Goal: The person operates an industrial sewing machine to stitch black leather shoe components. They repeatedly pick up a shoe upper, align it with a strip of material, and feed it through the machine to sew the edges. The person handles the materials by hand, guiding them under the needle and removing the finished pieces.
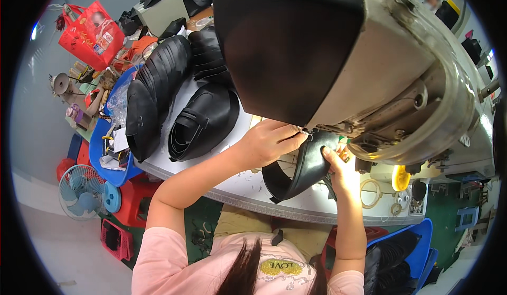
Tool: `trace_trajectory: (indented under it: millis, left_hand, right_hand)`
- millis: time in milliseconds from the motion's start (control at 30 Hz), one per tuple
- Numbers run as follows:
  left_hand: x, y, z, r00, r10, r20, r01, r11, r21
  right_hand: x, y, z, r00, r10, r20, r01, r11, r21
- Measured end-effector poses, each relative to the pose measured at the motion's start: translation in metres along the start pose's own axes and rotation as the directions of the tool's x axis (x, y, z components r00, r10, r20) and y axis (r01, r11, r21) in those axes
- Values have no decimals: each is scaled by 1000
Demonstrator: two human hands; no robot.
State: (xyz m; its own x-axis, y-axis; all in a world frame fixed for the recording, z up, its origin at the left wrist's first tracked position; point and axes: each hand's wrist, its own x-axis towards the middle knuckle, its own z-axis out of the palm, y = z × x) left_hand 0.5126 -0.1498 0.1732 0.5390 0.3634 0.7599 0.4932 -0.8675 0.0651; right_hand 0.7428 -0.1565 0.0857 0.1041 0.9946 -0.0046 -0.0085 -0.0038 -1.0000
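Note:
A curved black leather piece (303, 171), bent into an open loop, sits under the sewing machine (391, 57) at the table's front. My right hand (340, 163) grips its right side, thumb pressed on the smooth face and fingers mostly behind it. My left hand (269, 143) is closed in a pinch beside the needle area, just above the leather's upper edge. What its fingertips hold is too small to make out. The machine's large black cover hides part of the sewing area, and a bright lamp glares over my right wrist.
Stacked black leather pieces (158, 84) and a rolled bundle (203, 121) lie left on the white table (237, 187). Beyond the table stand a blue bin (97, 152), a red stool (134, 200) and a fan (82, 192). Another blue bin (425, 242) holds black pieces at lower right.

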Motion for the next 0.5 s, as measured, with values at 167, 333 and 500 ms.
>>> trace_trajectory:
  millis: [167, 333, 500]
  left_hand:
    - [-4, -1, 7, 999, 0, -50, 0, 1000, -6]
    - [-11, -2, 19, 987, -28, -159, 28, 1000, -1]
    - [-18, -10, 32, 978, -105, -180, 96, 994, -56]
  right_hand:
    - [2, 8, -9, 1000, -13, 9, 14, 990, -140]
    - [-7, -19, 2, 999, -42, -10, 38, 969, -244]
    - [-25, -56, 13, 1000, -28, 7, 29, 941, -336]
